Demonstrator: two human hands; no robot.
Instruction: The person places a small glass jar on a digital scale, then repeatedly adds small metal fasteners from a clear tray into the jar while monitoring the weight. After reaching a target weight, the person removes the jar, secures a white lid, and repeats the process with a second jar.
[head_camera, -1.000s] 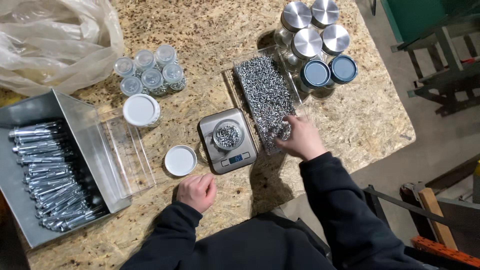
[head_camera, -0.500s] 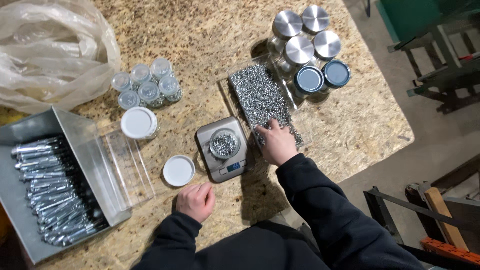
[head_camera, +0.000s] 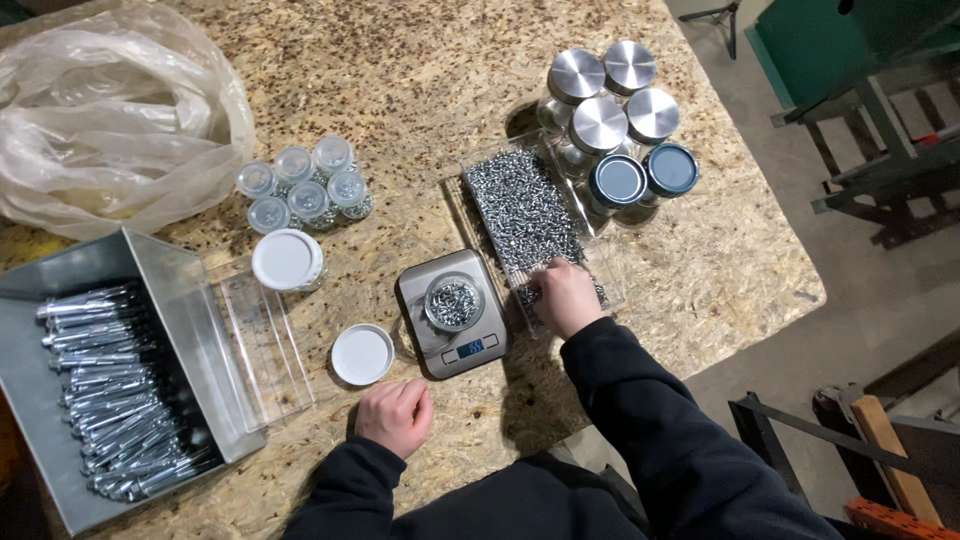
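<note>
Reaching into the clear tray of small screws (head_camera: 520, 210), the right hand (head_camera: 566, 295) pinches some, the scale's (head_camera: 452, 312) jar (head_camera: 454, 300) beside it partly filled.

silver screws (head_camera: 520, 205), white lid (head_camera: 362, 354), perhaps grey scale (head_camera: 452, 315).
</note>
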